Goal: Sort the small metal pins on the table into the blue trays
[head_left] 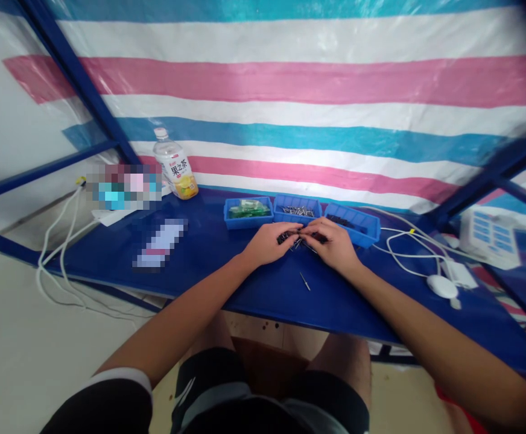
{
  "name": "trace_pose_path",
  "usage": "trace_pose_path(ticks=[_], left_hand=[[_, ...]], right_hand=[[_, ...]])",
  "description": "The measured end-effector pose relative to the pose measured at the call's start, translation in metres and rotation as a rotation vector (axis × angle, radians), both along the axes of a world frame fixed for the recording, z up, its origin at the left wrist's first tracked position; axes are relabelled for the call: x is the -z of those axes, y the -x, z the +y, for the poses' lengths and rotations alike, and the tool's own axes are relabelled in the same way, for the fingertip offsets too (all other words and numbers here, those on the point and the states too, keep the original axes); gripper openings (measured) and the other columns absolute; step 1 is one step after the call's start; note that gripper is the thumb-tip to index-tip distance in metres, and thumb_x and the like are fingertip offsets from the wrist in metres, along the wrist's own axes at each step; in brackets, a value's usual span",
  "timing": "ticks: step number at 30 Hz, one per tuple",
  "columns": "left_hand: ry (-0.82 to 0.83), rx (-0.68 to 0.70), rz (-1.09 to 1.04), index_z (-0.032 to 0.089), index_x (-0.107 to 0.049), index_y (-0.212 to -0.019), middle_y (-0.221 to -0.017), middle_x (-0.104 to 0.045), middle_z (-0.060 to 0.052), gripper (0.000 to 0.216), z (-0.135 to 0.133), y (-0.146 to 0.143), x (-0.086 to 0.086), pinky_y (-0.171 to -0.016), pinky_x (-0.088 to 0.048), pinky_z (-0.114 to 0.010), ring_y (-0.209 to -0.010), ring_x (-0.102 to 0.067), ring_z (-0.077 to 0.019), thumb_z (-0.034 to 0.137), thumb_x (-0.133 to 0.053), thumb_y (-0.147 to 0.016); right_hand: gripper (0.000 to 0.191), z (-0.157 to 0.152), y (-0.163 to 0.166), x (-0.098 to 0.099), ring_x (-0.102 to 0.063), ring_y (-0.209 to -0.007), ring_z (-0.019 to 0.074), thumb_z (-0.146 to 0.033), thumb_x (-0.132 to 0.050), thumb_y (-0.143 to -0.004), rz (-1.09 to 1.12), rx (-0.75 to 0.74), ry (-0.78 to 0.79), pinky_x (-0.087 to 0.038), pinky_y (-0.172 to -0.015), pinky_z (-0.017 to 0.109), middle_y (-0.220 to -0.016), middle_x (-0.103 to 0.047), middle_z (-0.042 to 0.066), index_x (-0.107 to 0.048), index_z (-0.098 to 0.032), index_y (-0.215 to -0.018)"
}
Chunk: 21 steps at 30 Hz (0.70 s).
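My left hand (269, 242) and my right hand (330, 243) meet over a blue table (209, 265), fingers curled. Between them lie small dark parts (286, 236) and thin metal pins (300, 243). The left fingers pinch a dark part; the right fingers are closed on something small that I cannot make out. One loose metal pin (305, 281) lies on the table nearer to me. Just behind the hands stand three blue trays: one with green pieces (247, 212), one with metal pins (297, 210), one with dark parts (352, 224).
A drink bottle (175, 164) stands at the back left. White cables (59, 253) hang off the left edge. On the right lie more white cables (408, 250), a round white device (443, 286) and a white box (484, 236). A striped sheet hangs behind.
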<state>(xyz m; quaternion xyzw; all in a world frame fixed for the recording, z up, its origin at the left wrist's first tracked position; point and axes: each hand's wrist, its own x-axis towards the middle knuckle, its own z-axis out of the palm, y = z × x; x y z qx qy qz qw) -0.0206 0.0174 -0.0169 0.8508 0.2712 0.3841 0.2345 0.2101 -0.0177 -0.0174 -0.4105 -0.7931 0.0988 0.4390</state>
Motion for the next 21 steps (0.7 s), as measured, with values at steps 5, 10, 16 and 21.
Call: trace_pose_path(ticks=[5, 10, 16, 21], left_hand=[[-0.042, 0.007, -0.05, 0.02, -0.079, -0.119, -0.121, -0.08, -0.009, 0.024, 0.003, -0.0002, 0.002, -0.105, -0.058, -0.039, -0.112, -0.076, -0.0233, 0.023, -0.065, -0.099], [-0.007, -0.035, -0.08, 0.021, -0.081, -0.108, -0.111, -0.082, -0.006, 0.016, 0.0055, -0.0004, 0.0027, -0.097, -0.06, -0.036, -0.102, -0.078, -0.0214, 0.02, -0.069, -0.097], [0.052, -0.051, -0.068, 0.018, -0.074, -0.085, -0.097, -0.079, -0.003, 0.009, 0.0058, -0.0008, 0.0037, -0.084, -0.056, -0.029, -0.087, -0.074, -0.0168, 0.01, -0.071, -0.088], [0.044, 0.007, -0.066, 0.018, -0.067, -0.082, -0.095, -0.075, -0.003, 0.01, 0.0019, 0.0014, 0.0001, -0.084, -0.056, -0.03, -0.086, -0.071, -0.016, 0.014, -0.073, -0.089]], right_hand=[[0.012, 0.0024, 0.0028, 0.003, -0.071, -0.083, 0.0206, -0.031, -0.069, -0.099, 0.03, -0.044, 0.088, -0.058, -0.072, 0.037, -0.105, -0.078, 0.007, -0.08, -0.027, -0.103], [0.014, 0.0018, 0.0031, 0.0061, -0.073, -0.079, 0.0208, -0.036, -0.071, -0.097, 0.086, 0.0, 0.219, -0.059, -0.072, 0.036, -0.103, -0.081, 0.004, -0.08, -0.026, -0.101], [0.02, -0.0023, 0.0031, 0.0016, -0.074, -0.088, 0.0228, -0.043, -0.073, -0.097, 0.143, -0.011, 0.218, -0.059, -0.073, 0.034, -0.102, -0.079, 0.006, -0.077, -0.026, -0.107], [0.015, -0.0023, 0.0014, 0.0, -0.073, -0.081, 0.0208, -0.037, -0.07, -0.1, 0.035, -0.037, 0.159, -0.057, -0.071, 0.034, -0.099, -0.081, 0.005, -0.079, -0.026, -0.103]])
